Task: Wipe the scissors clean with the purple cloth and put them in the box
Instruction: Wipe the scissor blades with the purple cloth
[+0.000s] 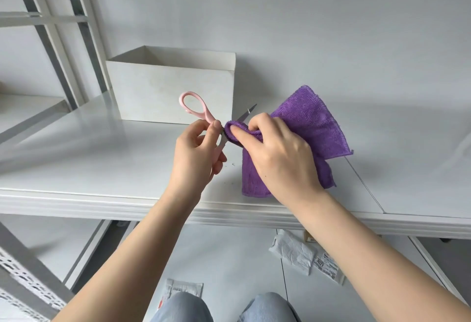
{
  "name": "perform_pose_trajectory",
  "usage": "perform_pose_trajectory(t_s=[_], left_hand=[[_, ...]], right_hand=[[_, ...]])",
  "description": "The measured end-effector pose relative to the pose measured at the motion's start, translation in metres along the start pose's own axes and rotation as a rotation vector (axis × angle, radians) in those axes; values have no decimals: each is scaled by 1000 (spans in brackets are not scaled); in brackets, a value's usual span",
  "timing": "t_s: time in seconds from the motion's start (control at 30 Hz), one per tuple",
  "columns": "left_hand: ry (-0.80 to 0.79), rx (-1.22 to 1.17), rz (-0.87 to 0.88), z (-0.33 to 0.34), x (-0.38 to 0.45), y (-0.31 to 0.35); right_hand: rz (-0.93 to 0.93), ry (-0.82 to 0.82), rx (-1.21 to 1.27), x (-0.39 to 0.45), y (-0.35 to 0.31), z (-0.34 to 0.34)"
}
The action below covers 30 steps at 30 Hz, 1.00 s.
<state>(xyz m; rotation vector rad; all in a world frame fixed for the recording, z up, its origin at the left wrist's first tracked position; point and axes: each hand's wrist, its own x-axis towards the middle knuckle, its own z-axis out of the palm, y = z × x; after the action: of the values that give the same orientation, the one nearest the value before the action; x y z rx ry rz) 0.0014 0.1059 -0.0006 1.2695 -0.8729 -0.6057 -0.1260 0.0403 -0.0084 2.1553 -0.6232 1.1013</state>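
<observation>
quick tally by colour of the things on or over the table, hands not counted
White: 1, the box
Pink-handled: 1, the scissors, held by the left hand
Purple: 1, the cloth, gripped by the right hand
Total: 3

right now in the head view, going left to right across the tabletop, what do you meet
white box → pink-handled scissors → left hand → right hand → purple cloth, which spreads out to the right behind that hand.
</observation>
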Motion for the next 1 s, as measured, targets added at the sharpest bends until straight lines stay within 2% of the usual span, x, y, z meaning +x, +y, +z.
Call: perform_pose_trajectory(t_s=[0.07,0.2,0.4,0.5,0.57,0.77,1.0], left_hand=[[3,5,-8,0,0,0],[7,8,-17,2,0,1],[-3,15,-26,-1,0,2],[-12,22,-21,0,-1,2],[-14,25,-24,0,-1,1],[-24,51,-34,-2,1,-2],[-56,72,-7,-1,1,-3]], right_hand=[[-9,0,-11,1,5,0],[140,1,-19,2,12,3],[-4,-6,7,0,7,2],[201,-22,38,2,12,4],[261,-30,50,4,9,5],[117,-28,61,3,6,2],[331,-34,27,9,12,4]])
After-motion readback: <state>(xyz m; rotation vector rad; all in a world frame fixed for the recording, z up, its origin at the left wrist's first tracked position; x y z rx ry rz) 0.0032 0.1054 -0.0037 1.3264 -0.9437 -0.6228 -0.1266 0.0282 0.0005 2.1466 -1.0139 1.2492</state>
